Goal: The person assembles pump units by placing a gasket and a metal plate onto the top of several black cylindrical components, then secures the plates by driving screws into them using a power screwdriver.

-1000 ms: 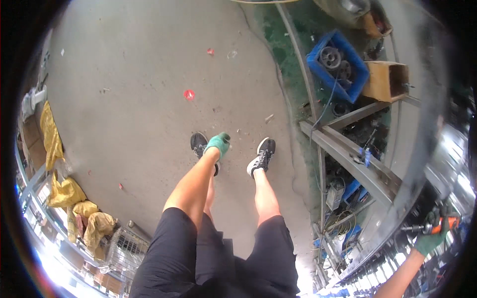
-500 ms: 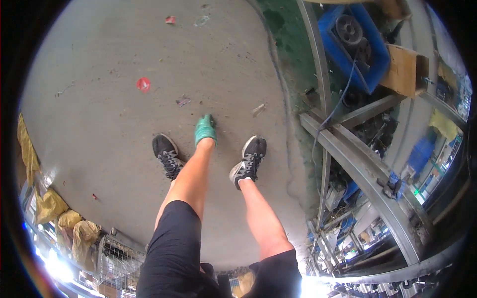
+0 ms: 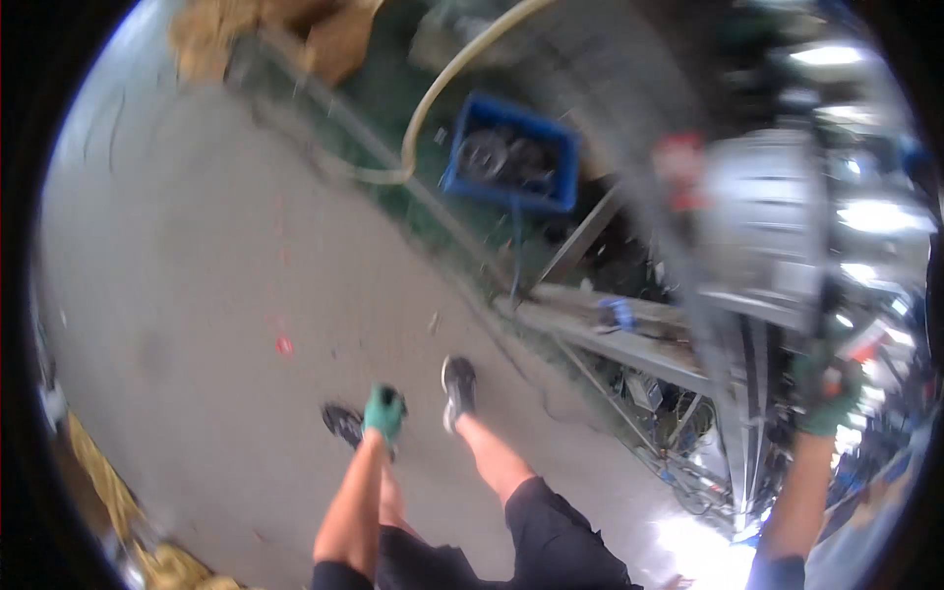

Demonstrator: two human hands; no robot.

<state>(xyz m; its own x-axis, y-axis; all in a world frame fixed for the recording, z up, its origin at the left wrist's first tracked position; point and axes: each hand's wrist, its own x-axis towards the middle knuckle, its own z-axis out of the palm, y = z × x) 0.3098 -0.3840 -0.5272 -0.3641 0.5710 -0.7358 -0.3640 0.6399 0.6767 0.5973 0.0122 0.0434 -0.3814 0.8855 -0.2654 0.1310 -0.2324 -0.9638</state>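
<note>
My left hand (image 3: 384,413), in a green glove, hangs low in front of my left shoe. Its fingers look curled, and a dark patch shows at their front; whether this is a held thing or part of the glove I cannot make out. My right hand (image 3: 826,395), also green-gloved, is raised at the far right beside a grey metal machine part (image 3: 762,221). A red and white piece (image 3: 865,342) shows by its fingertips. Blur hides whether the right fingers grip it.
A blue crate (image 3: 513,152) of round metal parts stands ahead, with a pale hose (image 3: 433,93) curving past it. Metal frame beams (image 3: 619,339) run along my right. Cardboard (image 3: 339,44) lies far ahead, and a red scrap (image 3: 284,345) is on the concrete floor.
The view has swung toward the machinery on the right. My right arm has come into view, raised. My left hand stays low, and the crate now appears nearer the middle.
</note>
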